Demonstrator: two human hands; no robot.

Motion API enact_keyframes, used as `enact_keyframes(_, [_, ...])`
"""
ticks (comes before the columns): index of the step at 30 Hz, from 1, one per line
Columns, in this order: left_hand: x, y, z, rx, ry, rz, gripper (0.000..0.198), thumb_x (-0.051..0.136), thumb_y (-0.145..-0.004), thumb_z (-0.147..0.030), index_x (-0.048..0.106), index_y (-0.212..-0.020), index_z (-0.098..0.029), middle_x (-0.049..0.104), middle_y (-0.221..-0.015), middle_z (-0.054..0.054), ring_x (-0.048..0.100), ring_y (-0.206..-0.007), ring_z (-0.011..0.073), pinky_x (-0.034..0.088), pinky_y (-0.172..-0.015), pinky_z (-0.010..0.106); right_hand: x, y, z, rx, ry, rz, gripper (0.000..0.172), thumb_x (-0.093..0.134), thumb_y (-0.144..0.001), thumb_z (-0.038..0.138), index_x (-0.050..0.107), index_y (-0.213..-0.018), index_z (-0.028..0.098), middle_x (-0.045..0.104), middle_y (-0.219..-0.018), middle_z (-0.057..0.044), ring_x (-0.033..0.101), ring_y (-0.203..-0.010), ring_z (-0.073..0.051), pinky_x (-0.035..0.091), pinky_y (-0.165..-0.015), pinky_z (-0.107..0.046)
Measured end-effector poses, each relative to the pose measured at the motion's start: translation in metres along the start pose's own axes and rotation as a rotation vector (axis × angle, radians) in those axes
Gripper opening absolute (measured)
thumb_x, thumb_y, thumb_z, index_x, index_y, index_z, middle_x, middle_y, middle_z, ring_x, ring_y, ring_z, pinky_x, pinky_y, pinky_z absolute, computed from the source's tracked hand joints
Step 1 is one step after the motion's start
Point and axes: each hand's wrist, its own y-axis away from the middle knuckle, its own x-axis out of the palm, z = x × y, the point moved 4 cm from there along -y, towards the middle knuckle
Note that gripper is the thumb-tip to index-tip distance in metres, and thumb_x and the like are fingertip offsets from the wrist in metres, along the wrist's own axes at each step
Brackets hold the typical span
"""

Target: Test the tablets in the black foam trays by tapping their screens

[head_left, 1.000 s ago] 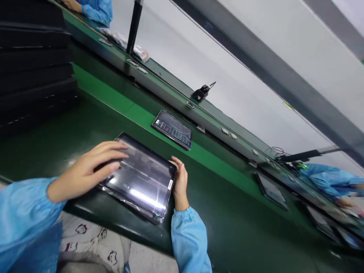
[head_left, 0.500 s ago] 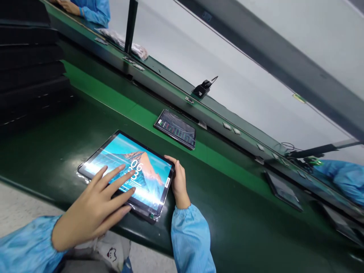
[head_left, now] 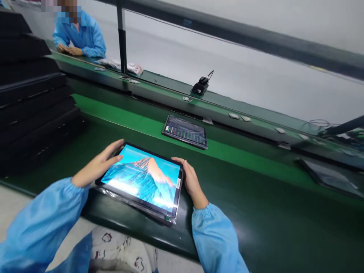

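A tablet [head_left: 142, 178] lies between the person's two hands at the near edge of the dark green bench [head_left: 256, 220], its screen lit with an orange-and-blue mountain picture. Clear film and a dark edge show along its near side; whether it touches the bench all along cannot be told.

The left hand [head_left: 98, 167] has its grip closed on the left side — thumb over the screen's border, a finger reaching to the far corner. The right hand [head_left: 192, 180] has its grip closed round the far right corner, beside a small white label [head_left: 178, 183].

Beyond, on a bright green strip [head_left: 236, 153], a second tablet [head_left: 186, 132] shows rows of coloured text. A third tablet [head_left: 332, 176] lies well to the right, and a black stack [head_left: 31, 102] rises at left. A co-worker [head_left: 82, 38] in blue leans on the far ledge [head_left: 167, 85], which carries a small black device [head_left: 201, 86].
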Motion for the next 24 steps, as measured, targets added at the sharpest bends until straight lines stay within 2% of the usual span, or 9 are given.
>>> enact_keyframes(3, [0.001, 0.039, 0.025, -0.091, 0.18, -0.027, 0.079, 0.066, -0.085, -0.053, 0.032, -0.155, -0.037, 0.032, -0.164, 0.001, 0.027, -0.152, 0.0295, 0.022, -0.127, 0.048, 0.002, 0.0, 0.003, -0.026, 0.023, -0.013, 0.051, 0.053, -0.09, 0.07, 0.079, -0.102, 0.028, 0.076, -0.115, -0.003, 0.065, -0.115, -0.029, 0.041, -0.111, -0.045])
enact_keyframes(6, [0.002, 0.056, 0.033, -0.082, 0.238, -0.043, 0.071, 0.066, -0.087, -0.046, 0.037, -0.152, -0.039, 0.033, -0.163, -0.001, 0.025, -0.153, 0.0278, 0.021, -0.128, 0.046, 0.002, 0.001, 0.005, -0.028, 0.035, -0.028, 0.051, 0.053, -0.089, 0.071, 0.079, -0.103, 0.028, 0.076, -0.116, -0.003, 0.065, -0.116, -0.029, 0.041, -0.111, -0.045])
enact_keyframes(9, [0.002, 0.057, 0.031, -0.034, 0.21, -0.046, 0.067, 0.069, -0.086, -0.041, 0.044, -0.147, -0.037, 0.033, -0.163, -0.002, 0.024, -0.154, 0.028, 0.018, -0.129, 0.045, 0.003, 0.003, 0.005, -0.015, 0.03, -0.033, 0.051, 0.053, -0.089, 0.07, 0.079, -0.103, 0.028, 0.076, -0.117, -0.003, 0.065, -0.116, -0.029, 0.042, -0.11, -0.044])
enact_keyframes(18, [0.002, 0.056, 0.026, 0.0, 0.16, -0.012, 0.064, 0.072, -0.085, -0.04, 0.046, -0.144, -0.036, 0.037, -0.161, 0.0, 0.028, -0.152, 0.0282, 0.016, -0.129, 0.047, 0.001, 0.0, -0.002, -0.001, 0.007, -0.025, 0.052, 0.051, -0.091, 0.069, 0.078, -0.104, 0.027, 0.075, -0.118, -0.003, 0.064, -0.118, -0.029, 0.04, -0.112, -0.045])
enact_keyframes(21, [-0.001, 0.056, 0.026, -0.021, 0.28, -0.045, 0.059, 0.069, -0.087, -0.043, 0.048, -0.141, -0.035, 0.04, -0.16, 0.0, 0.029, -0.152, 0.027, 0.02, -0.128, 0.045, 0.002, 0.002, 0.0, 0.009, -0.002, -0.037, 0.054, 0.052, -0.089, 0.072, 0.078, -0.103, 0.026, 0.075, -0.118, -0.003, 0.063, -0.117, -0.029, 0.04, -0.111, -0.044])
enact_keyframes(24, [-0.005, 0.049, 0.031, -0.1, 0.353, -0.116, 0.055, 0.062, -0.09, -0.05, 0.049, -0.141, -0.03, 0.048, -0.154, 0.005, 0.039, -0.146, 0.0301, 0.027, -0.125, 0.047, 0.009, 0.009, 0.003, 0.045, -0.043, -0.087, 0.054, 0.055, -0.088, 0.071, 0.073, -0.113, 0.027, 0.075, -0.117, -0.004, 0.067, -0.109, -0.027, 0.047, -0.103, -0.042])
